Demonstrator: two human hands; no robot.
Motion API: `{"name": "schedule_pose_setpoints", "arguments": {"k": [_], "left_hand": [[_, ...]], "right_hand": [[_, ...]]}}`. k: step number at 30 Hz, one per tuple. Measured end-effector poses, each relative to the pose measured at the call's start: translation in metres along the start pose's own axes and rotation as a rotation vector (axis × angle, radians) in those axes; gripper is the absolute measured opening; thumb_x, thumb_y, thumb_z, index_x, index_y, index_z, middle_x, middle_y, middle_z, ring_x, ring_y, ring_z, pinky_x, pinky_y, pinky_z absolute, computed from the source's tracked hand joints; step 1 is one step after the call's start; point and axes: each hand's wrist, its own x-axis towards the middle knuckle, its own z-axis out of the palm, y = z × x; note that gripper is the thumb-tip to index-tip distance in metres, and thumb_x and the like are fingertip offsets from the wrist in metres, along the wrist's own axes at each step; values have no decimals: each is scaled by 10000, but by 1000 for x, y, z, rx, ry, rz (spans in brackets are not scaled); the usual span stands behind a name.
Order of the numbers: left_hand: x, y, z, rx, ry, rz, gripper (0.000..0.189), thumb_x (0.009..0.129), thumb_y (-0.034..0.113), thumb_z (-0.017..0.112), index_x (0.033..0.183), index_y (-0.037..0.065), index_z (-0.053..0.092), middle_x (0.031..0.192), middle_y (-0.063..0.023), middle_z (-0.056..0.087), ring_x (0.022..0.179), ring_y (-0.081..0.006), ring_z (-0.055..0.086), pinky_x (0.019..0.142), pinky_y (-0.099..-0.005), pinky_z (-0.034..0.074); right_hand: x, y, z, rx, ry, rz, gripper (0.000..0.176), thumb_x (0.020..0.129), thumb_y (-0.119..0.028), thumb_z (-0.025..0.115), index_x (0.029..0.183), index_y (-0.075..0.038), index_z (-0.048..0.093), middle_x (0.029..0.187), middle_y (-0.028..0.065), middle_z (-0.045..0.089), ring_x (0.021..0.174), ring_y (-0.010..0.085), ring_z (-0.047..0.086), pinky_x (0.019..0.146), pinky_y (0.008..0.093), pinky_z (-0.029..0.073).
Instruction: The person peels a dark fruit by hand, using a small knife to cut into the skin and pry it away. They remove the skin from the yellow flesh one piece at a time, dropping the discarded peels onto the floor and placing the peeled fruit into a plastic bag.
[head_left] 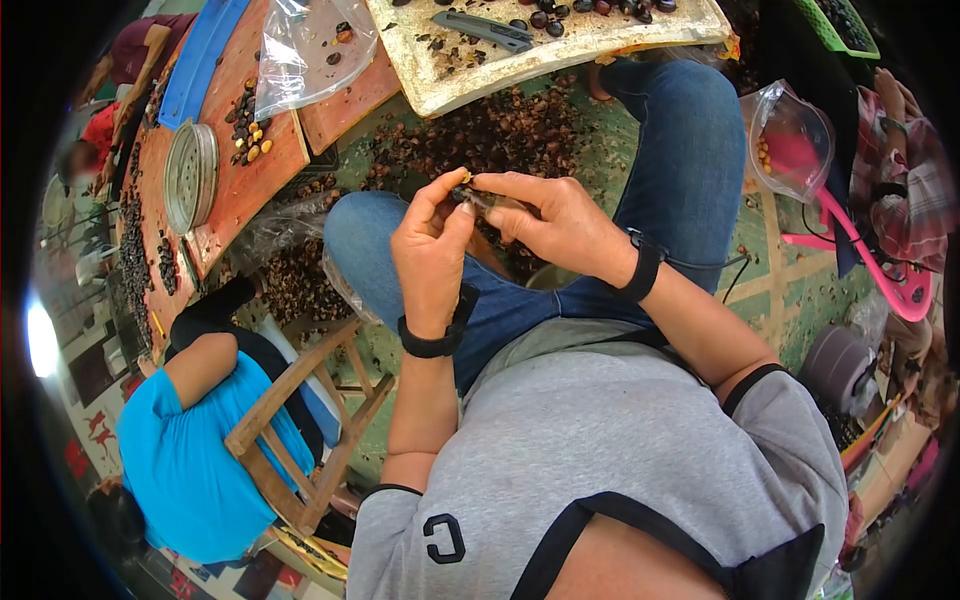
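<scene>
Both my hands meet above my lap, near the top centre. My left hand (432,245) pinches a small dark nut-like piece (461,194) between thumb and fingertips. My right hand (560,225) is closed at the same piece, its fingertips touching it; whether it also grips a small tool is hidden. A bit of yellow shows at the top of the piece. Beyond my hands, a worn white tray (440,95) bears dark round fruits (555,28) and a grey utility knife (482,30).
Shells (500,130) litter the floor. On the left, a wooden table (240,205) carries a metal sieve (191,178) and a plastic bag (310,60). A person in blue (200,450) sits by a wooden chair (300,430). A pink chair (850,235) and other people are at right.
</scene>
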Motion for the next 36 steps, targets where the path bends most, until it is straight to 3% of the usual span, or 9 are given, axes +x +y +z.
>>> {"name": "schedule_pose_setpoints", "arguments": {"k": [6,12,14,18,23,27,29,32,36], "left_hand": [[-3,-5,-1,70,0,47,315,913,-12,553,1224,13,594,906,-1,608,725,-46,536,639,-190,451],[-5,-11,-1,58,-43,101,322,929,19,511,1243,14,582,964,-24,612,793,-60,569,655,-203,465],[-10,-6,1,5,-92,13,381,942,25,470,1320,-21,493,1155,-97,599,977,-141,606,857,-284,524],[-9,-10,1,-135,-57,5,398,943,40,461,1338,-9,447,1128,-97,589,964,-147,606,851,-293,528],[-9,-22,0,-274,-66,1,343,940,46,513,1279,10,478,1063,-74,583,934,-136,596,834,-284,521],[-10,-20,2,-216,-15,-8,321,943,48,535,1260,7,502,1085,-75,586,929,-137,595,833,-280,518],[-10,-20,-1,-385,-34,-48,292,952,65,548,1238,7,531,1015,-59,589,861,-116,598,773,-248,515],[-10,-11,1,-388,-56,-60,293,955,67,544,1241,7,526,1039,-65,606,864,-111,601,743,-240,514],[-9,-15,-4,-318,-38,-14,286,960,70,538,1239,6,526,1059,-73,616,859,-110,609,727,-238,513]], "right_hand": [[-1,5,2,-15,39,-30,372,866,-157,645,1215,-32,611,1009,177,696,907,239,692,769,312,532],[-2,0,1,42,-1,0,350,874,-147,636,1201,-24,619,938,136,709,818,169,679,717,289,527],[-2,3,3,131,6,15,335,882,-136,620,1192,-7,619,892,103,700,760,109,647,680,266,517],[-1,19,12,299,7,23,334,907,-128,591,1208,16,600,828,59,673,711,75,610,640,247,505],[-7,-4,8,519,21,213,358,947,-128,558,1262,42,544,725,1,599,648,63,552,585,228,476],[-9,2,11,543,-2,175,361,948,-131,563,1270,31,542,725,0,593,646,62,549,585,225,472],[-8,4,10,452,58,184,372,945,-126,563,1284,26,533,753,12,614,659,63,559,594,222,475],[-5,6,5,379,138,188,388,938,-133,572,1291,23,532,782,18,636,683,75,581,606,228,484],[-9,4,2,322,32,55,404,924,-146,589,1288,23,538,796,37,656,701,88,599,616,241,494]]}}
